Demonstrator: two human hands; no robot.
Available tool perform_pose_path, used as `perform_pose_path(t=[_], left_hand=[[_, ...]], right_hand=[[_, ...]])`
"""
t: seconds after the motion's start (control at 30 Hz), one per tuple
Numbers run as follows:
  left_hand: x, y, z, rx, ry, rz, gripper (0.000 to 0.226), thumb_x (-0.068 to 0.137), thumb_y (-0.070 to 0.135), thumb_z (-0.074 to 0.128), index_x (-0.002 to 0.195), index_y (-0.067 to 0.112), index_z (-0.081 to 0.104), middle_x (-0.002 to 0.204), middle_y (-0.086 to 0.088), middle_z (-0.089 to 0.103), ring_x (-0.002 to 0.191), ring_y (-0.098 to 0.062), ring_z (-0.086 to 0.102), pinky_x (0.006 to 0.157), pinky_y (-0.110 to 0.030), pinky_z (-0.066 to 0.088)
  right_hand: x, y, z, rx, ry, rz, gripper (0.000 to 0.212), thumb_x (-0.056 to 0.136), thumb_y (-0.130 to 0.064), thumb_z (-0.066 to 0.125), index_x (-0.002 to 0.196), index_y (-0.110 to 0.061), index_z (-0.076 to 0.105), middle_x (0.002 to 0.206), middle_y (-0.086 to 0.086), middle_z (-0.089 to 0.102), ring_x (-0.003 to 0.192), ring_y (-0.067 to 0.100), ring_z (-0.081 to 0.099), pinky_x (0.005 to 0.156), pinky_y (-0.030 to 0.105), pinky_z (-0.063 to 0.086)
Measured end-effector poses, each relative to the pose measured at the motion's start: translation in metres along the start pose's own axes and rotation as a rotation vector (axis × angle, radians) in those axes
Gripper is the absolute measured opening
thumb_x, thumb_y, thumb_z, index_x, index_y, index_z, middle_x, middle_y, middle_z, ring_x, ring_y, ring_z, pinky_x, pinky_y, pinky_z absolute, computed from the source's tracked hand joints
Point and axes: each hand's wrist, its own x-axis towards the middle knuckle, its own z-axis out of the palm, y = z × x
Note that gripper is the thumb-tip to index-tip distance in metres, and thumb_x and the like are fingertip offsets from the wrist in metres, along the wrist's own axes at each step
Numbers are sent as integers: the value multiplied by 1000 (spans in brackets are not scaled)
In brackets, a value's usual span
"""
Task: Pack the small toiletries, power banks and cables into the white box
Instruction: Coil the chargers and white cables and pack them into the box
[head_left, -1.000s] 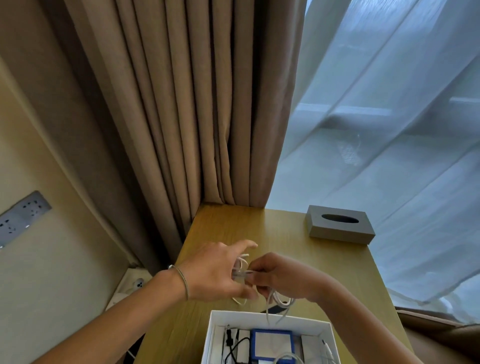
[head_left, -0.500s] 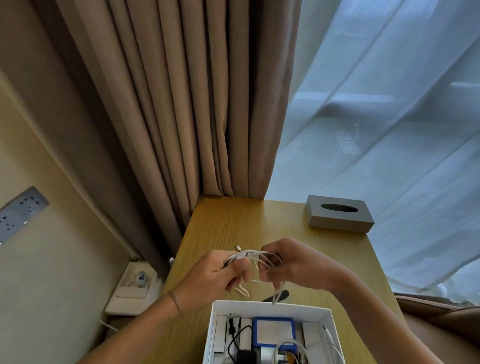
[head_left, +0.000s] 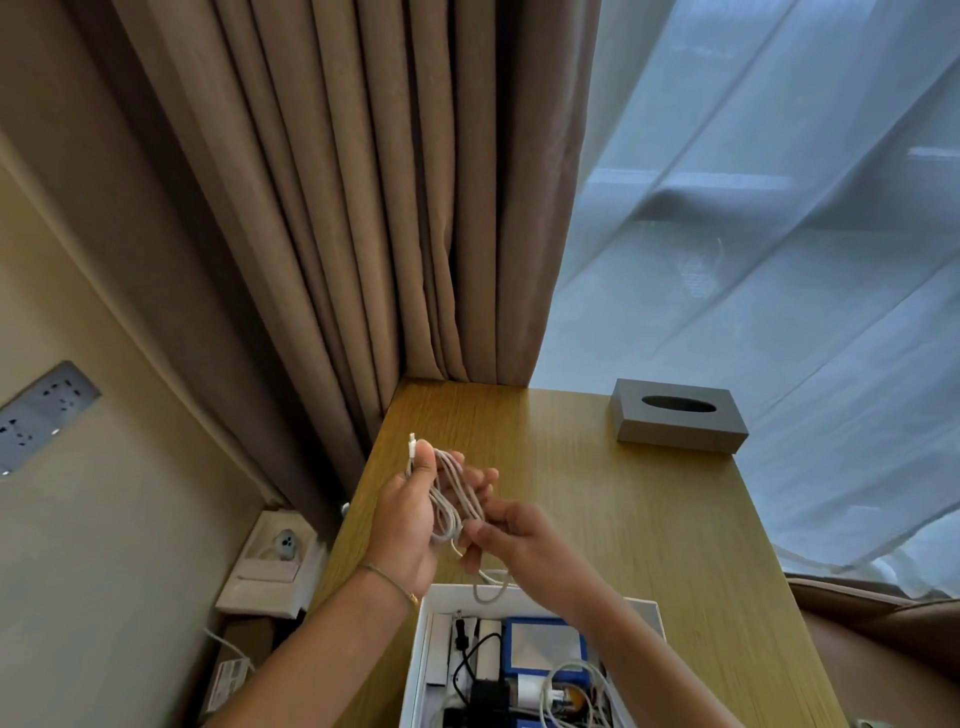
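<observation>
Two hands on one white cable, that's what I see. Left hand is palm-up and closed around the coiled loops, thumb pressing them down against the fingers, which curl up behind the bundle. One plug end pokes out past the thumb tip at the top. Right hand pinches the lower end of the coil between thumb and forefinger, just beside the left palm. One loose tail of the cable hangs from that pinch and dips over the far rim of the white box.

The bundle is held in the air above the wooden table, just beyond the box, not in it. One thin bracelet on the left wrist.

One box, open, near the bottom edge. Inside I count one blue-framed flat item, one black cable, one white cable coil; the rest is too cluttered to count. One grey tissue box sits well apart at the table's far right.
</observation>
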Motion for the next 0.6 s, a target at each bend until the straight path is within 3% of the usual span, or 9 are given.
perform_pose_path(t=[0.1, 0.17, 0.27, 0.37, 0.47, 0.53, 0.6], left_hand=[[5, 3, 3, -13, 50, 57, 44, 103, 45, 39, 84, 8, 53, 56, -2, 48, 46, -16, 53, 54, -34, 58], [5, 4, 6, 194, 74, 197, 44, 104, 45, 38, 81, 10, 51, 56, 1, 40, 42, -11, 39, 45, -29, 46], [0, 4, 4, 561, 24, 439, 42, 104, 41, 38, 82, 9, 51, 57, 1, 38, 46, -16, 35, 45, -36, 37], [-3, 7, -2, 848, -80, 604, 32, 104, 41, 39, 84, 20, 54, 56, 7, 39, 49, -13, 37, 45, -43, 36], [-8, 7, -3, 1055, -244, 730, 27, 103, 42, 43, 84, 24, 51, 61, 10, 44, 51, -9, 42, 47, -31, 38], [-11, 5, -4, 1184, -342, 742, 30, 94, 58, 48, 88, 29, 49, 70, 11, 47, 58, -10, 47, 50, -24, 39], [-10, 5, -8, 1330, -442, 675, 52, 72, 80, 60, 97, 36, 49, 82, 19, 49, 67, -2, 49, 55, -15, 40]], right_hand=[[-3, 7, 5, -133, -41, 55, 24, 98, -27, 57, 86, -14, 73, 87, 10, 76, 79, 35, 63, 93, 60, 48], [-7, 9, 8, -119, -67, 77, 21, 100, -25, 57, 86, -18, 72, 83, 6, 77, 78, 30, 65, 94, 57, 48], [-14, 8, 5, -59, -60, 106, 25, 101, -20, 57, 80, -18, 69, 71, 4, 68, 67, 20, 66, 87, 52, 54], [-20, 2, -8, -94, -54, 120, 28, 102, -23, 56, 79, -15, 69, 69, 7, 62, 60, 22, 60, 71, 44, 51], [-23, -9, -23, -167, -62, 157, 28, 102, -25, 57, 83, -7, 69, 64, 4, 58, 55, 16, 55, 66, 37, 52], [-22, -17, -33, -257, -52, 167, 28, 100, -26, 59, 87, -5, 71, 61, -2, 57, 52, 10, 51, 59, 30, 48], [-21, -24, -42, -339, -43, 170, 25, 98, -26, 61, 85, -9, 73, 58, -7, 56, 51, 8, 48, 56, 27, 44]])
